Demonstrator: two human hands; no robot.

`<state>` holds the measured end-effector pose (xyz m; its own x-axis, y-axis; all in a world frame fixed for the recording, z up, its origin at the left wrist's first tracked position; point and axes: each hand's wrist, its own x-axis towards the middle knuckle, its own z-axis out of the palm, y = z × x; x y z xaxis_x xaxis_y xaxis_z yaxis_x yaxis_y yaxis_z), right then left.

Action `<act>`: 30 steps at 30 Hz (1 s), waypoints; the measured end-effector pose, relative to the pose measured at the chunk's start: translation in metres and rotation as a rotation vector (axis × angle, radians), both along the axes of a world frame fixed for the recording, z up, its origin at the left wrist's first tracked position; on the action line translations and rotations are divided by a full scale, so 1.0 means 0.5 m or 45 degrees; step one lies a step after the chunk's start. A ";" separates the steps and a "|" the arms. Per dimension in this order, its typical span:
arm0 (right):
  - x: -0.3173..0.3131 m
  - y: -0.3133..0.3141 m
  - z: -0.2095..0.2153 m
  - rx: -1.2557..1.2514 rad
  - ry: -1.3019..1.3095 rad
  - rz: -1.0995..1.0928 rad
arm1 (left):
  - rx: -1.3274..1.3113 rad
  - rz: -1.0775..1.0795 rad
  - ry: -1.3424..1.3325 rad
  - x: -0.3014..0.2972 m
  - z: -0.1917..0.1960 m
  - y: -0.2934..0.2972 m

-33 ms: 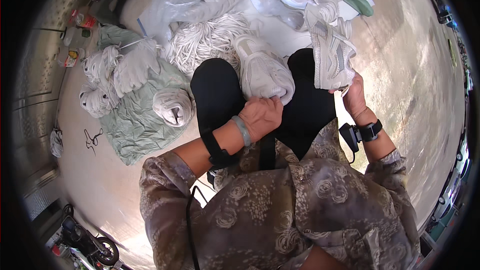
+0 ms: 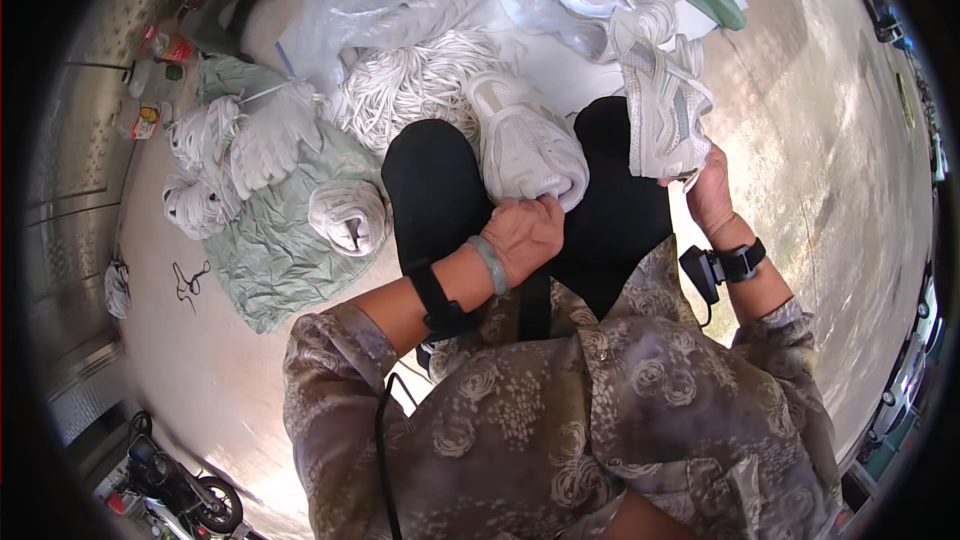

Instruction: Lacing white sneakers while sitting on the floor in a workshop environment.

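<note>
Seated person seen from above. The left hand [image 2: 522, 236] grips the heel of a white sneaker [image 2: 525, 145] lying on the lap, fingers closed on it. The right hand [image 2: 708, 190] holds a second white sneaker [image 2: 662, 105] upright by its heel. Loose white laces [image 2: 410, 85] are piled just beyond; lacing seems in hand.

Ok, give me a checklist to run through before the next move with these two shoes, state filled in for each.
1. Left hand gripping the heel of the pale shoe on the lap: ok.
2. Right hand holding the second sneaker at its heel end: ok.
3. Both shoes apart from each other, not tangled: ok.
4. Laces threaded in either shoe: cannot tell.
5. Pile of white laces lying close ahead of the left knee: ok.
6. Bundled laces on the green cloth to the left: ok, but farther off than the pile.
</note>
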<state>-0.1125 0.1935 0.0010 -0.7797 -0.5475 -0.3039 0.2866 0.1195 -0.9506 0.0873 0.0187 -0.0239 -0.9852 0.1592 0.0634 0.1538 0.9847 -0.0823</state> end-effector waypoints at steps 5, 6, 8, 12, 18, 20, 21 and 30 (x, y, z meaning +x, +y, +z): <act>-0.005 0.027 0.011 -0.032 0.019 -0.025 | 0.459 0.098 -0.104 -0.016 -0.008 -0.011; -0.003 0.030 0.012 -0.022 0.039 -0.018 | 0.679 0.136 -0.123 -0.017 0.006 -0.018; -0.005 0.036 0.009 -0.070 0.003 -0.031 | 0.811 0.128 -0.044 -0.020 0.036 -0.034; -0.002 0.033 0.018 -0.164 -0.079 -0.021 | 1.253 0.279 -0.006 -0.001 0.127 -0.101; 0.024 -0.008 0.014 -0.058 0.231 0.167 | 1.913 0.840 0.410 0.053 0.249 -0.177; 0.035 -0.032 0.010 0.059 0.609 0.418 | 1.872 0.869 0.481 0.068 0.255 -0.188; 0.040 -0.044 0.004 0.216 0.889 0.507 | 1.887 0.852 0.486 0.074 0.257 -0.188; 0.102 -0.129 -0.001 0.753 1.548 0.723 | 1.605 0.689 0.161 0.079 0.221 -0.149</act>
